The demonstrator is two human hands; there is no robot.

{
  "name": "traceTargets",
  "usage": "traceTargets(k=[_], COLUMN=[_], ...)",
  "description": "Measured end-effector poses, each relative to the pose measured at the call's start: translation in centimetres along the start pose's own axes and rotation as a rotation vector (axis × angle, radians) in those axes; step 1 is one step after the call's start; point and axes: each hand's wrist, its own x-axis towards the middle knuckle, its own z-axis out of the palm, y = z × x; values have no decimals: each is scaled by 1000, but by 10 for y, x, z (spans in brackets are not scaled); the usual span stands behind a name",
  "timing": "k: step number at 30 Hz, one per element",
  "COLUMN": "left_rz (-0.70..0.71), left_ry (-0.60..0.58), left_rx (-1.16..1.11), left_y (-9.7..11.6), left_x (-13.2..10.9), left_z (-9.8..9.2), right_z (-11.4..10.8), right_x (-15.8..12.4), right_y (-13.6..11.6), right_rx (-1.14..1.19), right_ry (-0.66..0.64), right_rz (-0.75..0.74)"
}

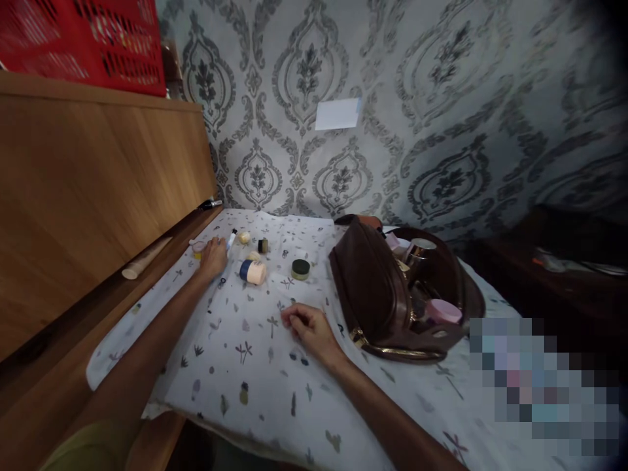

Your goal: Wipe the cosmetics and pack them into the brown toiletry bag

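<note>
A small yellow container (197, 254) sits at the far left of a printed cloth (255, 366), just beside the person's left hand (214, 259). The fingers hide the contact, so I cannot tell whether that hand grasps it; the stretched arm suggests the container lies near the end of its reach. Just right of the hand is a slim white tube (230, 242) with a black cap. Beyond are a black-and-gold jar (263, 246) and a peach jar with a navy lid (252, 271), tipped on its side, probably resting on its curved wall. A dark-lidded round tin (300, 269) lies flat, likely the steadier pose. The right hand (310, 332) is released, fingers loosely bent, nothing visible in them. On the right, a brown leather bag (367, 281) gapes, apparently because its zip is undone, exposing a pink-lidded container (444, 311).
</note>
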Motion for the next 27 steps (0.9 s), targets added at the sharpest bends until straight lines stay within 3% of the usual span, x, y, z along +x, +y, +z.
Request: traceTargets(k=[5,12,20,22,25,27], left_rz=[49,193,292,272,259,303], left_ry=[-109,-139,-72,-7,138,125], left_rx=[160,272,303,234,-61,-323], left_y=[-1,4,25,31,46,61], left_x=[3,7,-28,-40,-57,-69], left_z=[-4,-29,-63,-71,-85,-93], right_z=[1,1,-1,-1,-1,-2], right_x=[-5,-8,-9,-10,-9,-9], right_y=[6,2,1,1,2,0], right_rx=[71,57,55,72,119,204], right_ry=[10,3,3,-9,13,42], right_rz=[27,13,14,6,-12,-22])
